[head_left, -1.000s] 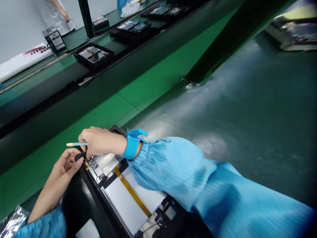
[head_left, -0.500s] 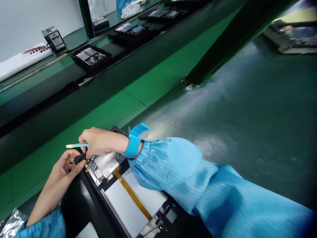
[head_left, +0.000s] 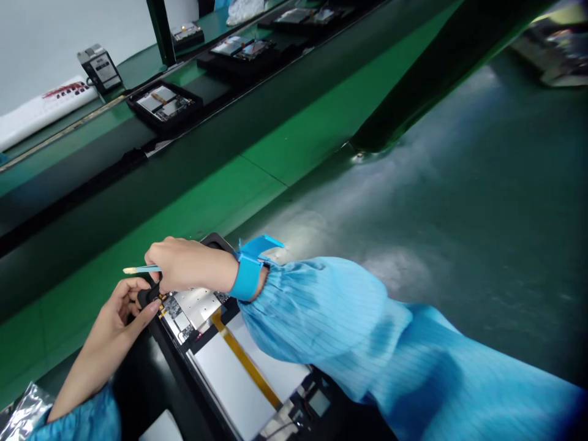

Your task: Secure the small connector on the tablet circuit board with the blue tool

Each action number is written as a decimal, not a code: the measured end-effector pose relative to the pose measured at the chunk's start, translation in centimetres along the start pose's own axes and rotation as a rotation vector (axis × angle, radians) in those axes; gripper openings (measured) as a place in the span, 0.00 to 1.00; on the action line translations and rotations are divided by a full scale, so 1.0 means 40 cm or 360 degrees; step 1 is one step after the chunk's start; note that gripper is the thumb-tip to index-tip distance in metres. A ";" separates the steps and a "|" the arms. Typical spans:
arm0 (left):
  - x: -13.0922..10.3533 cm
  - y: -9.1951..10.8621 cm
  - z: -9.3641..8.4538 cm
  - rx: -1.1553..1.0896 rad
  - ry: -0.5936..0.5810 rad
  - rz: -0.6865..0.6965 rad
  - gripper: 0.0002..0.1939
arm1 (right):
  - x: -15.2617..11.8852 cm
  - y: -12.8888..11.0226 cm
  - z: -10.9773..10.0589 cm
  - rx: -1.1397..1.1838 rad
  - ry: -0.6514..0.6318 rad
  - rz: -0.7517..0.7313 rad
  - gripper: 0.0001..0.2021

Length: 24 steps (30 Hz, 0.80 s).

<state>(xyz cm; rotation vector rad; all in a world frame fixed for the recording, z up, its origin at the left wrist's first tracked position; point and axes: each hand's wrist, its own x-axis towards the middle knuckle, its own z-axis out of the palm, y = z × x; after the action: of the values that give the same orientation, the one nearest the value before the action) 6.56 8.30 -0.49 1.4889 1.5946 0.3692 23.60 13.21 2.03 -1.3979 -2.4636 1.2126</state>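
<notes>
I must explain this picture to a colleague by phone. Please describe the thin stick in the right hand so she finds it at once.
Start at the opened tablet in the black tray at bottom left. At its far corner, the right hand, with a blue wrist strap, holds the stick. It is the only pale blue rod, with a cream tip pointing left.

Light-blue ribbed sleeves [head_left: 321, 318]; blue wrist strap [head_left: 245, 272], probably antistatic, on right wrist.

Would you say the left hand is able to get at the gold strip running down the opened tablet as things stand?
Probably yes. The left hand rests at the opened tablet's corner, and the gold strip lies uncovered nearby; only the right hand's sleeve overhangs the far side.
</notes>
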 end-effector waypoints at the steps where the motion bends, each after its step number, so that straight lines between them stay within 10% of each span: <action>1: -0.001 0.001 -0.001 -0.0010 -0.0020 -0.0007 0.22 | -0.002 0.000 -0.003 0.0003 -0.0021 -0.0007 0.07; 15: 0.000 0.016 0.017 0.0069 0.0046 -0.0036 0.24 | 0.019 0.039 -0.003 0.0583 -0.0062 -0.0024 0.15; 24: -0.268 -0.111 -0.034 0.0673 0.0659 0.0151 0.20 | -0.093 -0.031 -0.028 0.1273 0.0528 -0.0253 0.20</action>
<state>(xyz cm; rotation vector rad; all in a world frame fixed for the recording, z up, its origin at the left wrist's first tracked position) 1.33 -1.98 1.28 1.9033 2.0233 0.4334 25.37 10.76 4.75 -1.0314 -1.5477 1.5200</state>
